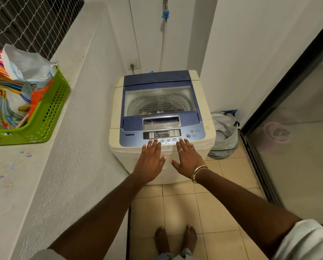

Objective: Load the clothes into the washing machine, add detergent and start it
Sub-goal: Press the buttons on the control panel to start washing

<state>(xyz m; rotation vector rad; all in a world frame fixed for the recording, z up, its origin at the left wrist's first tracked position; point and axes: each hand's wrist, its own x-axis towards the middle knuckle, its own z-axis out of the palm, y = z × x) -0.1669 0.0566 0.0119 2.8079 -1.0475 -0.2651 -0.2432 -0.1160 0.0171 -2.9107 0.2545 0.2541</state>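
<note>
washing machine (162, 102) at 12 o'clock, lid closed. left hand (150, 162) and right hand (187, 158) flat on the control panel (134, 140) edge, fingers straight, gripping nothing. start button (188, 136) just at 1 o'clock of the right fingertips, nearer that hand; probably needs only a short reach.

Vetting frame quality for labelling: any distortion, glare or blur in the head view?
Head view: strong wide-angle bowing, glass door leans outward; hazy glare on the lid window of the washing machine and on the door; left hand and right hand sharp, no motion blur; light even, shadows soft.
</note>
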